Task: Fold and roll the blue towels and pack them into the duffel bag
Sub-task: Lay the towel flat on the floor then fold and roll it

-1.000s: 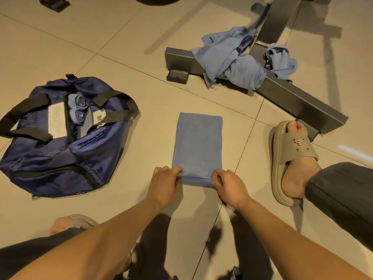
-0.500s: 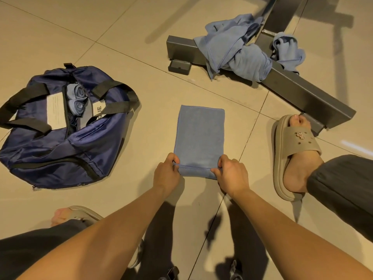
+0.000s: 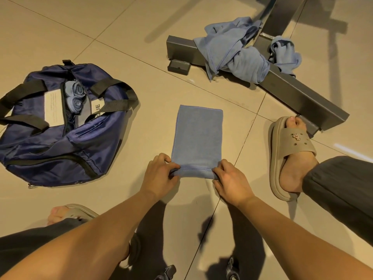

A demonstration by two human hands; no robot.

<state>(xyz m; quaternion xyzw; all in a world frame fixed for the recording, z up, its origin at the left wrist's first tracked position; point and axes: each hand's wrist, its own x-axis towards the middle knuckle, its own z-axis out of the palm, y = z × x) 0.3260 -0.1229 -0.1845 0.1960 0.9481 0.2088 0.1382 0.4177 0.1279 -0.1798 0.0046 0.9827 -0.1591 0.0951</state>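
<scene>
My right beige slide [image 3: 298,142] rests on the tan tiled floor [image 3: 121,27], its toe end just beside a grey metal beam [image 3: 298,91]. A small dark pad [image 3: 178,66] lies against the beam's other end. My left slide [image 3: 80,212] shows beside my dark trouser leg [image 3: 30,245].

Matt, fine-napped cloth with stitched hem for the folded towel [image 3: 198,138]; same soft cloth for the crumpled towels [image 3: 242,59]. Slick, faintly shiny synthetic fabric on the duffel bag [image 3: 50,152], matt black webbing for its straps [image 3: 20,92]. Smooth grey metal frame [image 3: 302,98]. Glossy beige floor tiles [image 3: 121,37]. Matt rubbery slipper [image 3: 296,145].
</scene>
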